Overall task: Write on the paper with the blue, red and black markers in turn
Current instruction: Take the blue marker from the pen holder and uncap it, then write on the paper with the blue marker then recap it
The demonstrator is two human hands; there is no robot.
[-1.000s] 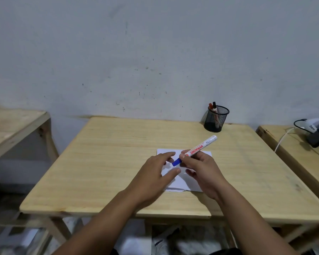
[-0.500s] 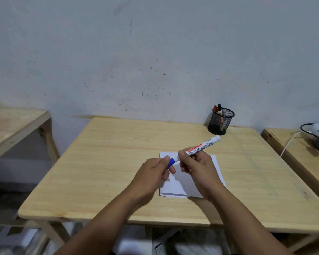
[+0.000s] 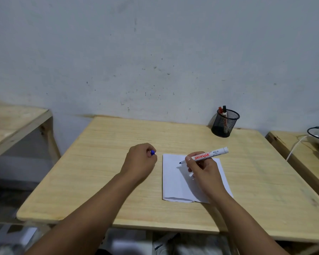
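Observation:
A white sheet of paper lies on the wooden table. My right hand holds the uncapped blue marker over the paper's upper part, its blue tip pointing left just above the sheet. To the left of the paper my left hand is closed around the blue cap, which peeks out between the fingers. The red marker and black marker stand in a black mesh cup at the table's back right.
A grey wall runs close behind the table. A second wooden table stands to the left, and a third table to the right carries a white cable and a device.
The cap has come off the blue marker. My left hand has moved left with the cap, away from the paper. My right hand has turned the bare tip down toward the sheet.

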